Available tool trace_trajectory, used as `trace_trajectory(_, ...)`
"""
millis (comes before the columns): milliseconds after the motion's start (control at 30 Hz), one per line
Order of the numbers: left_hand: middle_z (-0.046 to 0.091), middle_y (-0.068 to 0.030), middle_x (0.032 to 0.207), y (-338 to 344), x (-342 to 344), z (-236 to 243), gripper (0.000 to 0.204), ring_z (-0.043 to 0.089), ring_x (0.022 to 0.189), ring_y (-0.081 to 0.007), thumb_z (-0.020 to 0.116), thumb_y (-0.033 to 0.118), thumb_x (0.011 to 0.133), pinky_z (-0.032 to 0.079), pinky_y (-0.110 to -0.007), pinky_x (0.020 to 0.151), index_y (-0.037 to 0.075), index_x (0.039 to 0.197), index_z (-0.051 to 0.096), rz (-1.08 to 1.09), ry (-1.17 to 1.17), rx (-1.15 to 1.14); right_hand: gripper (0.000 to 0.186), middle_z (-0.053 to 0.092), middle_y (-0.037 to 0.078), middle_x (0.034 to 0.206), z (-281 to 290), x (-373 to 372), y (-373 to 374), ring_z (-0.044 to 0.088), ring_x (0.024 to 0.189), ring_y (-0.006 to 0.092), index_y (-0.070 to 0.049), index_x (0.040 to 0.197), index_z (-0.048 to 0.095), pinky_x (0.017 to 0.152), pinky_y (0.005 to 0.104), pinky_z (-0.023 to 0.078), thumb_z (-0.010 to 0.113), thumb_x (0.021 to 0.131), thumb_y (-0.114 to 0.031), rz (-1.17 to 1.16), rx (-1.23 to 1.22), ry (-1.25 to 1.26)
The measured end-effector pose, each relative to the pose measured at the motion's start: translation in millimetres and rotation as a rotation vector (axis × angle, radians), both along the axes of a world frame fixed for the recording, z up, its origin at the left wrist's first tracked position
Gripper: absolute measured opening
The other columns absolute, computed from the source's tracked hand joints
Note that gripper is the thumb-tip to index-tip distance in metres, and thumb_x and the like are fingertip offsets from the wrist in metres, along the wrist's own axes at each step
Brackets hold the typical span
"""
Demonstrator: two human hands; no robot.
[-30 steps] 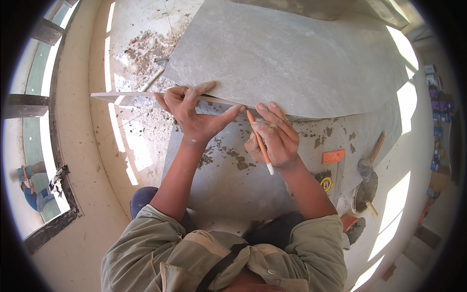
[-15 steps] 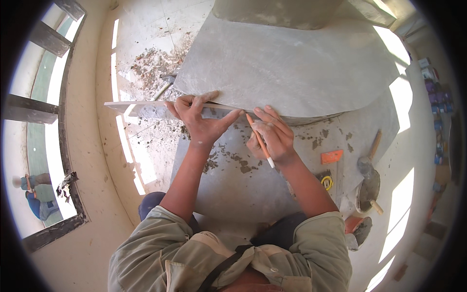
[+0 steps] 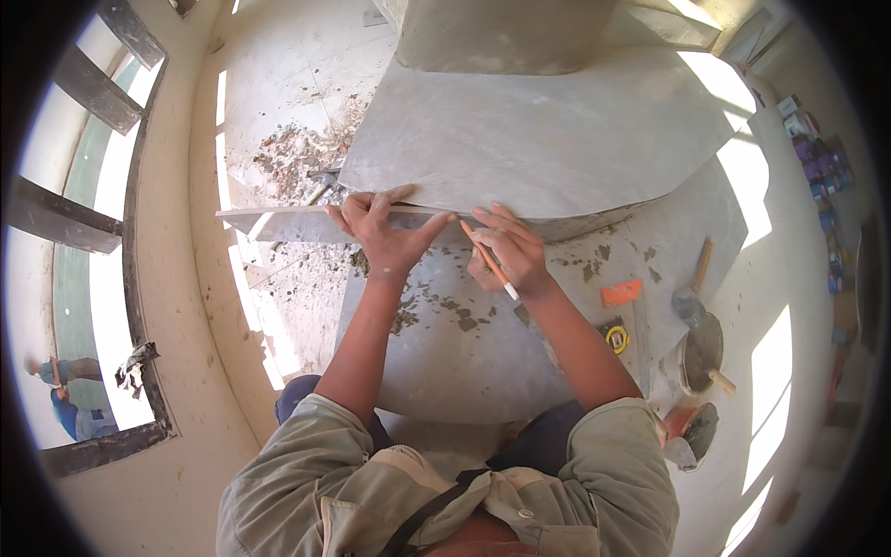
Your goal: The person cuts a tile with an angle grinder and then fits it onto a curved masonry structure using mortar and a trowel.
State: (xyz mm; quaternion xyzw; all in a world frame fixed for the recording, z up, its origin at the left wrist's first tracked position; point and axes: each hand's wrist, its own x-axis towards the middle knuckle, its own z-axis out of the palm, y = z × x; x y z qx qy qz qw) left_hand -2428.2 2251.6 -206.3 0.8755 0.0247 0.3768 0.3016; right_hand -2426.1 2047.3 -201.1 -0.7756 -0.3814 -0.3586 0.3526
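Observation:
My left hand (image 3: 385, 237) curls its fingers over the top edge of a long grey tile strip (image 3: 297, 223), which lies along the front edge of a broad grey slab (image 3: 557, 130) with a curved rim. The thumb stretches right along the strip. Between thumb and fingers my right hand (image 3: 512, 255) holds an orange pencil (image 3: 488, 256) with a white end. Its tip is close to the strip beside my left thumb; whether they touch I cannot tell. Some right fingers rest at the slab's edge.
To the right lie an orange block (image 3: 622, 292), a yellow tape measure (image 3: 617, 340), a wooden-handled hammer (image 3: 691, 297) and a bucket (image 3: 703, 357). Rubble (image 3: 306, 158) and a hammer (image 3: 320, 190) lie beyond the strip. A dark-framed window (image 3: 139, 278) stands left, with people outside.
The whole view has shifted slightly. The pencil's white end has risen a little, while its tip stays beside my left thumb. Both hands keep nearly the same places on the strip and slab.

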Motion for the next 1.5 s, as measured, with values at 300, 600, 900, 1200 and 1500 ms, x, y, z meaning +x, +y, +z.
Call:
trace_trajectory(300, 0.050, -0.0041, 0.098, -1, 10, -17, 0.076, 0.051, 0.102, -0.0259, 0.094, 0.069, 0.046, 0.001, -0.066, 0.120, 0.014, 0.090, 0.067, 0.035, -0.051, 0.004, 0.013, 0.076, 0.018, 0.095, 8, 3, -31, 0.076, 0.098, 0.0305, -0.001, 0.088, 0.066, 0.096, 0.0463, 0.059, 0.071, 0.076, -0.002, 0.165, 0.165, 0.180)
trace_trajectory(600, 0.052, -0.0044, 0.097, 4, -5, 0, 0.072, 0.050, 0.102, -0.0257, 0.093, 0.068, 0.049, 0.021, -0.050, 0.109, 0.013, 0.082, 0.061, 0.053, 0.015, 0.087, 0.014, 0.076, 0.014, 0.090, 76, -52, -115, 0.072, 0.084, 0.0142, 0.001, 0.102, 0.069, 0.076, 0.0279, 0.057, 0.065, 0.091, -0.005, -0.323, 0.472, 0.493)
trace_trajectory(900, 0.057, -0.0038, 0.091, 26, -3, -1, 0.058, 0.054, 0.096, -0.0249, 0.096, 0.050, 0.055, 0.029, -0.043, 0.095, 0.015, 0.088, 0.064, -0.132, -0.007, 0.104, 0.025, 0.072, 0.013, 0.080, 12, -115, -113, 0.070, 0.071, 0.0225, 0.003, 0.089, 0.072, 0.068, 0.0354, 0.056, 0.073, 0.085, -0.021, -0.287, -0.487, 1.409)
trace_trajectory(1200, 0.067, -0.0012, 0.096, 47, -8, -2, 0.035, 0.063, 0.099, -0.0225, 0.091, 0.035, 0.068, 0.036, -0.041, 0.093, 0.015, 0.091, 0.072, -0.282, -0.041, 0.189, 0.041, 0.073, 0.018, 0.079, -23, -121, -83, 0.072, 0.077, 0.0322, 0.002, 0.084, 0.074, 0.071, 0.0435, 0.056, 0.079, 0.084, -0.039, -0.061, -1.110, 1.380)
trace_trajectory(1500, 0.075, -0.0039, 0.096, 53, -8, 5, 0.030, 0.069, 0.096, -0.0253, 0.080, 0.038, 0.080, 0.039, -0.043, 0.090, 0.014, 0.098, 0.074, -0.286, 0.124, 0.399, 0.046, 0.076, 0.014, 0.100, -29, -131, -59, 0.074, 0.095, 0.0317, -0.003, 0.095, 0.077, 0.080, 0.0424, 0.058, 0.087, 0.076, -0.043, -0.149, -1.317, 1.221)
